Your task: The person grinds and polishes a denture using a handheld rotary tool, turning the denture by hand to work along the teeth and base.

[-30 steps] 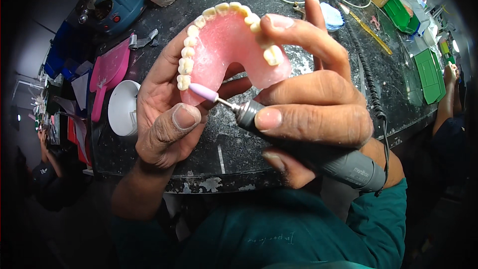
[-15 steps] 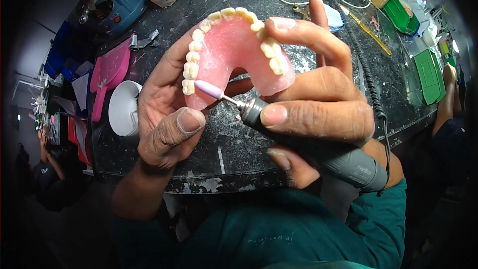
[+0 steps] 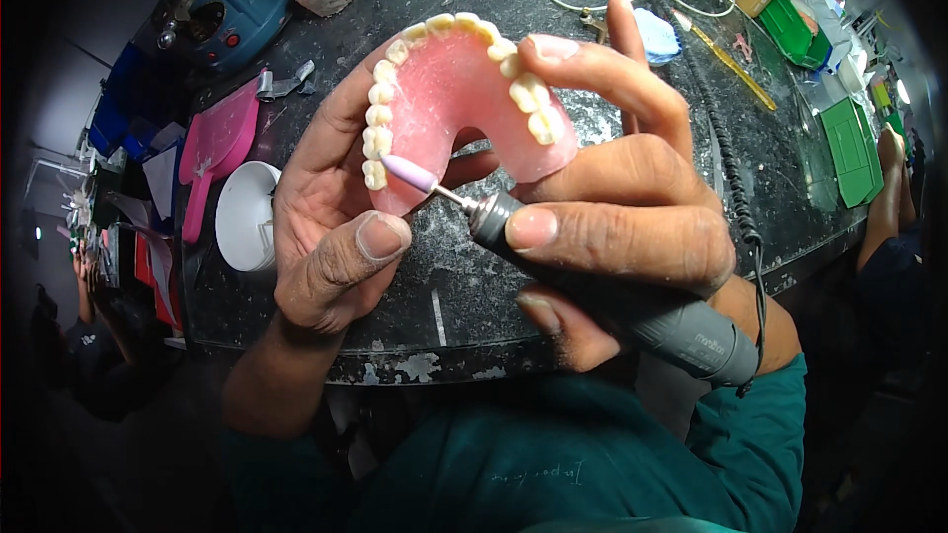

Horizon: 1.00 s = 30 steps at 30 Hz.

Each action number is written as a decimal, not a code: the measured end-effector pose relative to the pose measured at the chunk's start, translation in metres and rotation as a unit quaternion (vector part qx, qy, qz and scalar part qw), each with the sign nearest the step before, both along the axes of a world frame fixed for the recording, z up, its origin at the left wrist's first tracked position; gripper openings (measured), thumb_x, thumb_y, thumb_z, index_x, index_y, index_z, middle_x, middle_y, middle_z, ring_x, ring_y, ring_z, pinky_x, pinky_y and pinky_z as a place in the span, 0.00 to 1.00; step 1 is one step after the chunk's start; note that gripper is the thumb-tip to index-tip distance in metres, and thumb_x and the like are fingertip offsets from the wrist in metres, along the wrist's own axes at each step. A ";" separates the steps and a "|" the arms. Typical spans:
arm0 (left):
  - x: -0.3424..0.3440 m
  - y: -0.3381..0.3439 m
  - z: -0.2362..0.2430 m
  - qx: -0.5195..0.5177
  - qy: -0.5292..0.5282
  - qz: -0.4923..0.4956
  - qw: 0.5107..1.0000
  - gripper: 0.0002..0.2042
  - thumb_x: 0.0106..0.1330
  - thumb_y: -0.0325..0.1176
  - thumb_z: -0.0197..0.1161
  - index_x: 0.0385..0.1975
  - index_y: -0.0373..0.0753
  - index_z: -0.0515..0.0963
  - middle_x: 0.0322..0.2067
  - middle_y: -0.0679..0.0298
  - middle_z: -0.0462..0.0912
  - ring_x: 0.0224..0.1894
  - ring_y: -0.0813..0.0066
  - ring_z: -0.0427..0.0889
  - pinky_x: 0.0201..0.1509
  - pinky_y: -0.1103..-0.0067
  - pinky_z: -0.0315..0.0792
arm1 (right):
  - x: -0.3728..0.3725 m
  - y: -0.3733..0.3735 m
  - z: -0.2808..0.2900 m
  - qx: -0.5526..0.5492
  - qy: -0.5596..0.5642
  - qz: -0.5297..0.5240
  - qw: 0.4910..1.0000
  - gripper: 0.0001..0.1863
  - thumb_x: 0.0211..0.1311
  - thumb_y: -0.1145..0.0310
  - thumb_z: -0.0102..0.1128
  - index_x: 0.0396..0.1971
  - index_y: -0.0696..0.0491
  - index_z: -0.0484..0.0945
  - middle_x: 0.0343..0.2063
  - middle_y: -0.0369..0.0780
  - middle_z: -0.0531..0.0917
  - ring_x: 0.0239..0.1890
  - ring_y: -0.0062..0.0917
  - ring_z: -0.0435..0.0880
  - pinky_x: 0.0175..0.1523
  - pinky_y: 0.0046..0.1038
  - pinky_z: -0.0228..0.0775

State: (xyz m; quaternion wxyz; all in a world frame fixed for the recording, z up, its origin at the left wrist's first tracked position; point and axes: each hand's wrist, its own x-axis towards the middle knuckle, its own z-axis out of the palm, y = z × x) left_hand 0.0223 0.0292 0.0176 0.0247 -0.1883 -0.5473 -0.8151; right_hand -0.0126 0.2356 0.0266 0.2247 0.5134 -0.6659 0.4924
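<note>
My left hand [image 3: 331, 247] is closed around the left side of a denture [image 3: 434, 79], a pink horseshoe-shaped plate with cream teeth along its rim. In my right hand [image 3: 617, 237] is a dark grey rotary handpiece [image 3: 691, 341], gripped between thumb and fingers. A purple tapered grinding bit [image 3: 410, 174] at its tip rests against the pink base beside the rear left teeth. My right index finger touches the teeth on the denture's right side. The fingers of my left hand behind the plate are partly hidden.
A worn black bench [image 3: 494, 336] lies below. To the left are a white tub [image 3: 247, 217], a pink dustpan [image 3: 219, 143] and a blue machine [image 3: 232, 10]. A coiled cord [image 3: 726, 158], a yellow-handled brush [image 3: 731, 64] and a green box [image 3: 854, 153] are at right. Other people work at both sides.
The denture has tilted slightly and shifted a little left. My right hand and the handpiece have moved slightly left with it, and the bit sits a touch higher along the teeth.
</note>
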 end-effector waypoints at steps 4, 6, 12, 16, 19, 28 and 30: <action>0.000 0.001 0.000 0.005 0.009 -0.001 1.000 0.44 0.54 0.37 0.65 0.67 0.24 0.48 0.64 0.45 0.61 0.66 0.55 0.65 0.72 0.64 0.55 | -0.001 0.000 0.002 -0.001 -0.008 -0.006 1.000 0.16 0.42 0.65 0.73 0.35 0.46 0.83 0.32 0.34 0.81 0.61 0.49 0.71 0.71 0.61 0.35; -0.001 0.001 -0.001 0.002 0.004 -0.005 1.000 0.45 0.54 0.37 0.65 0.67 0.25 0.46 0.64 0.45 0.60 0.66 0.56 0.64 0.72 0.64 0.55 | -0.001 0.001 0.002 -0.002 -0.005 -0.005 1.000 0.16 0.42 0.65 0.73 0.35 0.46 0.83 0.33 0.34 0.81 0.61 0.49 0.71 0.71 0.62 0.35; -0.001 0.003 0.000 0.011 0.000 -0.011 1.000 0.47 0.54 0.38 0.65 0.69 0.26 0.43 0.65 0.45 0.59 0.67 0.56 0.63 0.72 0.64 0.55 | -0.002 0.001 0.001 -0.017 -0.003 -0.005 1.000 0.16 0.42 0.65 0.73 0.35 0.46 0.83 0.33 0.36 0.81 0.61 0.50 0.71 0.71 0.62 0.35; 0.000 0.000 -0.003 0.016 0.001 -0.014 1.000 0.46 0.54 0.37 0.65 0.68 0.25 0.44 0.64 0.45 0.60 0.67 0.55 0.63 0.72 0.64 0.55 | -0.001 0.001 0.001 0.008 -0.013 0.000 1.000 0.17 0.42 0.65 0.73 0.36 0.46 0.83 0.34 0.36 0.81 0.61 0.50 0.70 0.71 0.62 0.35; -0.001 0.001 -0.004 0.039 0.028 -0.017 0.999 0.43 0.58 0.36 0.67 0.67 0.24 0.49 0.66 0.43 0.56 0.67 0.53 0.63 0.65 0.57 0.65 | 0.001 0.001 0.002 0.012 -0.015 -0.011 1.000 0.17 0.41 0.66 0.73 0.37 0.46 0.83 0.36 0.35 0.81 0.62 0.50 0.70 0.71 0.62 0.35; 0.000 0.000 -0.004 0.042 0.029 -0.028 0.998 0.42 0.57 0.35 0.67 0.67 0.24 0.49 0.66 0.43 0.56 0.67 0.52 0.62 0.66 0.55 0.63 | -0.003 0.000 -0.001 -0.006 -0.013 0.005 1.000 0.17 0.40 0.65 0.72 0.36 0.47 0.84 0.34 0.36 0.82 0.60 0.50 0.71 0.70 0.64 0.35; 0.002 0.002 -0.003 0.018 0.005 0.003 1.000 0.44 0.55 0.38 0.65 0.67 0.25 0.48 0.63 0.42 0.61 0.67 0.51 0.63 0.72 0.62 0.54 | -0.005 -0.001 -0.003 -0.014 -0.007 0.003 1.000 0.18 0.40 0.64 0.72 0.36 0.47 0.84 0.33 0.36 0.82 0.60 0.51 0.72 0.70 0.64 0.35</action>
